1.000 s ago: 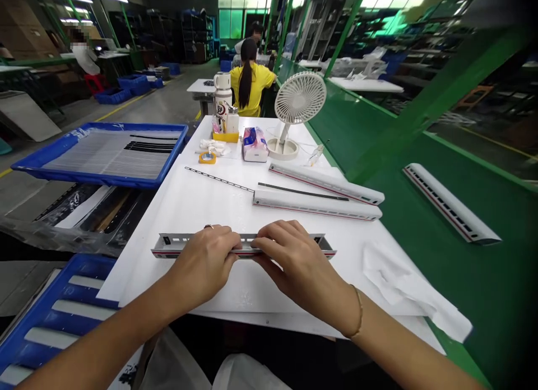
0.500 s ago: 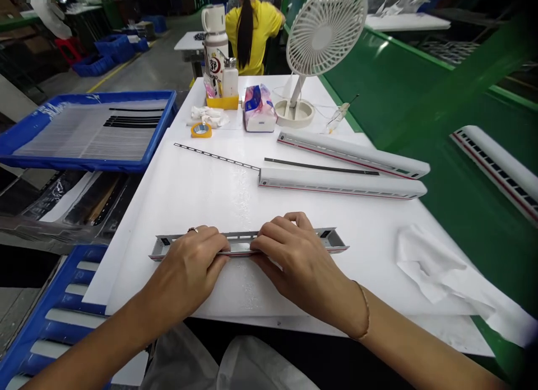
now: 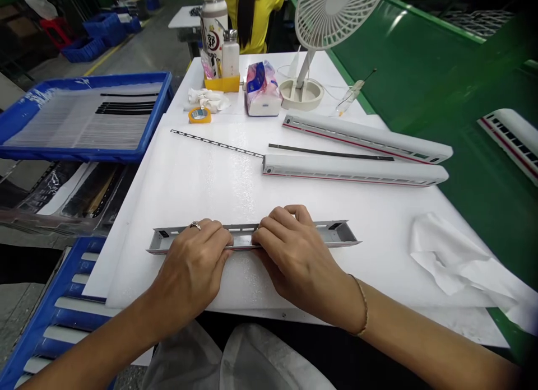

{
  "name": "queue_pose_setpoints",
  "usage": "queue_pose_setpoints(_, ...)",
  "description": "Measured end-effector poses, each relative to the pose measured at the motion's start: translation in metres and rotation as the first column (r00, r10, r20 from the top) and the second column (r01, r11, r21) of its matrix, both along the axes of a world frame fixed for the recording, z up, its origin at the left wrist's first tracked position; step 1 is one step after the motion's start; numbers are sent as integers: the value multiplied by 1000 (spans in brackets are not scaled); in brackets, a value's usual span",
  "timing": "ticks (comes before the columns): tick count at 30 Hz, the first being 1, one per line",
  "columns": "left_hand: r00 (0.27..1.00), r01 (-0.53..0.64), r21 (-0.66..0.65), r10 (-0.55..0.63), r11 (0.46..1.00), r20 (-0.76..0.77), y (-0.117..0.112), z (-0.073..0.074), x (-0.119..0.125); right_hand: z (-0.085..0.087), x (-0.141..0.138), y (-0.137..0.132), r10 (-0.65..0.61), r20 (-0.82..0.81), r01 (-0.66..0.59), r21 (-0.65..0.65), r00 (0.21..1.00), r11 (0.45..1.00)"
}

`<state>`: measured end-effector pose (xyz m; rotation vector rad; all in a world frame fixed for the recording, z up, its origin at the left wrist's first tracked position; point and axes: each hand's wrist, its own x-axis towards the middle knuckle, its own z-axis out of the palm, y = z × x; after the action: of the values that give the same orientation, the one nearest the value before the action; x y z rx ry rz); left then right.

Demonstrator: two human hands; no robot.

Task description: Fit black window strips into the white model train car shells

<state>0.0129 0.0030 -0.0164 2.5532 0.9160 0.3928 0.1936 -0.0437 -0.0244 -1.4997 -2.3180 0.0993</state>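
A person's two bare hands, seen from above, work at a white counter [image 3: 202,177]. A long grey model train shell [image 3: 336,233] lies open side up near the front edge of the counter, running left to right. The left hand [image 3: 191,264], with a ring on one finger, and the right hand [image 3: 296,255], with a thin bracelet at the wrist, meet at the middle of the shell. Each grip is clenched on it: the fingers curl over the shell's near wall and press into the channel, almost touching each other. The thumbs are hidden.

Farther back on the right lie two white train shells with a red stripe, the nearer shell [image 3: 357,172] and the farther shell [image 3: 365,137], with a thin black strip [image 3: 332,153] between them. A perforated dark strip [image 3: 214,142] lies to their left. A crumpled white cloth [image 3: 454,261] rests at the right, well apart from the hands.

At the back stand a yellow tape roll [image 3: 199,115], a tissue pack [image 3: 263,90], a white desk fan [image 3: 313,17] and a white bottle [image 3: 212,28]. A blue tray [image 3: 25,112] of thin strips sits to the left. A green conveyor [image 3: 420,59] runs along the right, carrying another white shell [image 3: 510,138]. A person in a yellow shirt [image 3: 258,3] sits beyond, back turned.
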Motion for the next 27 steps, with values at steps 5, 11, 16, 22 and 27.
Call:
queue_pose_setpoints(5,1000,23,19,-22,1000,-15,1,2,-1,1,2,-2,15,37,-15,4,999,1000)
queue_pose_setpoints(11,996,34,-92,-41,995,-74,4,12,-8,8,-5,-1,20,41,-20,5,999,1000)
queue_pose_setpoints(16,995,15,-99,-25,995,-99,5,14,-9,6,-13,2,26,16,-26,18,1000,999)
queue_pose_setpoints(22,992,0,-34,-5,999,-129,1,10,-6,0,-15,3,50,76,-53,48,996,997)
queue_pose_setpoints(27,995,4,-17,-5,1000,-98,0,7,-7,-3,-16,4,51,108,-60,84,993,995)
